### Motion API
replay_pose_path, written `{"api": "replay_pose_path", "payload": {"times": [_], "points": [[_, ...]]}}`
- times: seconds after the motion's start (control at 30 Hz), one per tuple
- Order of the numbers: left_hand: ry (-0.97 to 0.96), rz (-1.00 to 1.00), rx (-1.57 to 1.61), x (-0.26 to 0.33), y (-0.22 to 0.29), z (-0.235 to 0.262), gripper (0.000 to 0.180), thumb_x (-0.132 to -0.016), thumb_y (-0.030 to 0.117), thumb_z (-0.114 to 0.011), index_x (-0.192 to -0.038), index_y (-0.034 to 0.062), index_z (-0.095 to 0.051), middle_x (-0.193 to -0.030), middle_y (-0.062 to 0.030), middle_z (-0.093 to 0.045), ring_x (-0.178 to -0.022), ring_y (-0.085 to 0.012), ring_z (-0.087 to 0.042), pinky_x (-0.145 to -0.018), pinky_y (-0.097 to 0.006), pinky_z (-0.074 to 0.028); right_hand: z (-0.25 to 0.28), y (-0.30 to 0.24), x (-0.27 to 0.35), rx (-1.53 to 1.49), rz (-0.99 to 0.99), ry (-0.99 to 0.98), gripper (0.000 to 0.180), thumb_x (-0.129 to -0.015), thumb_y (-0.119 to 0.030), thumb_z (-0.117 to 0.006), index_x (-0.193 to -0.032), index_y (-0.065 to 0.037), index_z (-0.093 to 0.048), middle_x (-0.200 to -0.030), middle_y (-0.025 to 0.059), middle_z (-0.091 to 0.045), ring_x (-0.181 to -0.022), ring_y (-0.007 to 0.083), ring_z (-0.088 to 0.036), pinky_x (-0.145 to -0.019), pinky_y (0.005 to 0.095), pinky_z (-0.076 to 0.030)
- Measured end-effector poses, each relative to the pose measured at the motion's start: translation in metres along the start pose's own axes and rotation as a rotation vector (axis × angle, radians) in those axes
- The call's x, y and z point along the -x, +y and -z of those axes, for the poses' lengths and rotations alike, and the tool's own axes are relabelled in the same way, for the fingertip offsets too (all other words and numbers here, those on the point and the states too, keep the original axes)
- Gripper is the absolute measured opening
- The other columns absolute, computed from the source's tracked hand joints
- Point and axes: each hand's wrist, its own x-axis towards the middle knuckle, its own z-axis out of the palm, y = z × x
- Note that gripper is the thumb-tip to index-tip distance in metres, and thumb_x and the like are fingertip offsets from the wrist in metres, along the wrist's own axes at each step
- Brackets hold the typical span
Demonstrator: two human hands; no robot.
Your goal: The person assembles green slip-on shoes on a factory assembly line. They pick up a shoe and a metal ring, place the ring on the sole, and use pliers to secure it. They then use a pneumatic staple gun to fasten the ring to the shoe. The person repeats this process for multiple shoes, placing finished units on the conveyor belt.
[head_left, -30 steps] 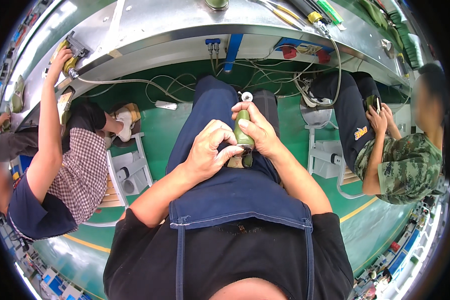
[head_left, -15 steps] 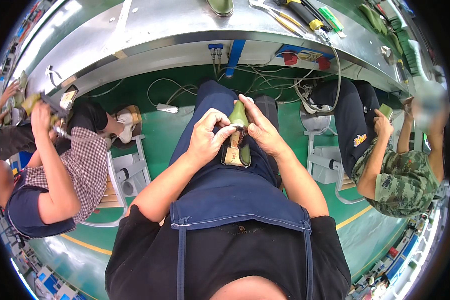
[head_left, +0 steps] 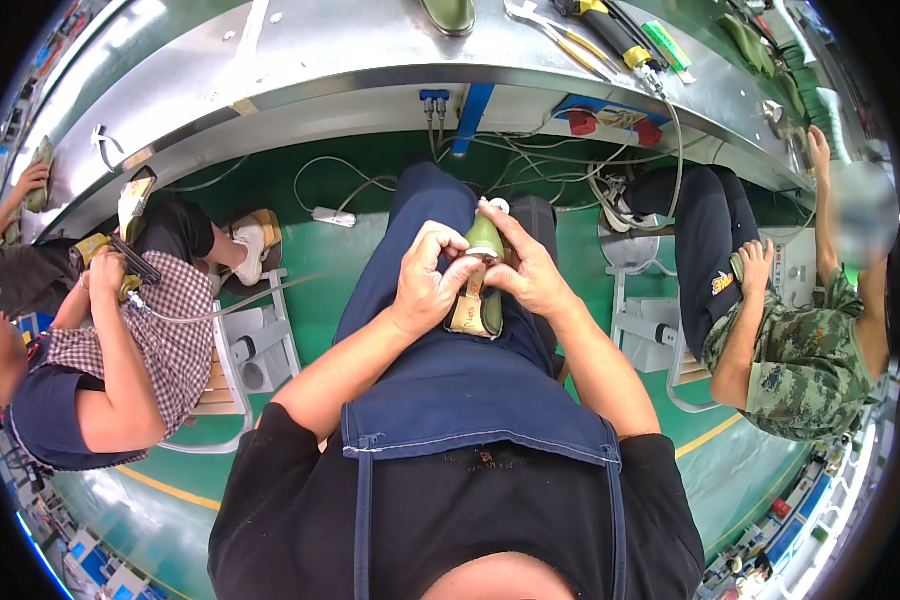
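A green shoe upper (head_left: 485,233) sits over my lap, its pointed toe facing away from me. Its opening shows a tan shoe last (head_left: 466,316) with handwriting on it, and a dark edge surrounds the heel end. My left hand (head_left: 428,280) pinches the upper's left edge between thumb and bent fingers. On the other side my right hand (head_left: 530,270) lies along the toe, its thumb pressed in near the middle of the opening. A small white round thing (head_left: 499,205) shows by the right fingertips; what it is I cannot make out.
Ahead runs a metal workbench (head_left: 300,60) with another green shoe piece (head_left: 450,14), pincers (head_left: 570,45) and a yellow-black tool (head_left: 610,35). Cables (head_left: 540,160) trail on the green floor beneath. Seated people work at left (head_left: 120,360) and right (head_left: 800,350), the left one holding a yellow-black power tool (head_left: 100,255).
My right thumb has moved inward toward the opening, and my left hand has shifted slightly. The upper has turned a little. The person at left has lowered the power tool.
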Motion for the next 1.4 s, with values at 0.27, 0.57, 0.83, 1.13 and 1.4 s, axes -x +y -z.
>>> {"api": "replay_pose_path", "payload": {"times": [0.27,0.57,0.83,1.13,1.4], "points": [[-0.282,0.567,0.703,0.018,-0.022,-0.003,0.119,-0.081,0.044,-0.092,-0.164,0.0017,-0.019,-0.151,-0.0153,-0.049,-0.142,-0.0271,-0.048,-0.119,-0.043,-0.041,-0.013,-0.017,-0.004,0.189,-0.065,0.065,0.149,-0.058,-0.025,-0.105,-0.17,-0.008,-0.007,-0.173,0.0188,-0.017,-0.159,0.0325,-0.023,-0.122,0.0501,-0.039],[-0.386,0.448,0.532,-0.02,0.007,0.034,0.118,-0.076,0.027,-0.095,-0.165,0.005,-0.02,-0.152,-0.0119,-0.048,-0.145,-0.024,-0.045,-0.122,-0.041,-0.036,-0.024,-0.06,-0.045,0.078,-0.001,-0.031,0.14,-0.063,-0.007,-0.099,-0.171,-0.012,-0.009,-0.169,0.0229,-0.024,-0.156,0.034,-0.03,-0.118,0.0488,-0.044],[-0.143,0.378,0.472,-0.054,0.039,0.034,0.108,-0.088,0.015,-0.086,-0.165,0.0056,-0.01,-0.154,-0.0135,-0.044,-0.146,-0.0247,-0.044,-0.12,-0.043,-0.039,-0.053,-0.098,-0.081,0.327,0.189,0.192,0.104,-0.083,-0.038,-0.091,-0.164,-0.006,-0.033,-0.153,0.0191,-0.052,-0.137,0.0233,-0.054,-0.113,0.0358,-0.045],[-0.118,0.262,0.517,-0.083,0.052,0.066,0.113,-0.082,0.016,-0.089,-0.164,0.0075,-0.012,-0.159,-0.0161,-0.037,-0.147,-0.0281,-0.041,-0.122,-0.044,-0.037,-0.051,-0.142,-0.102,0.242,0.232,-0.089,0.102,-0.082,-0.032,-0.09,-0.163,-0.003,-0.035,-0.169,0.0169,-0.037,-0.153,0.026,-0.04,-0.122,0.0409,-0.038],[0.001,-0.623,-0.768,-0.174,0.102,0.139,0.101,-0.063,0.011,-0.087,-0.152,0.0006,-0.04,-0.137,-0.0229,-0.058,-0.118,-0.04,-0.062,-0.096,-0.051,-0.049,-0.064,-0.208,-0.119,0.465,0.265,0.123,0.09,-0.082,-0.038,-0.089,-0.151,0.002,-0.049,-0.156,0.0211,-0.051,-0.144,0.0316,-0.051,-0.115,0.0444,-0.044]]}}
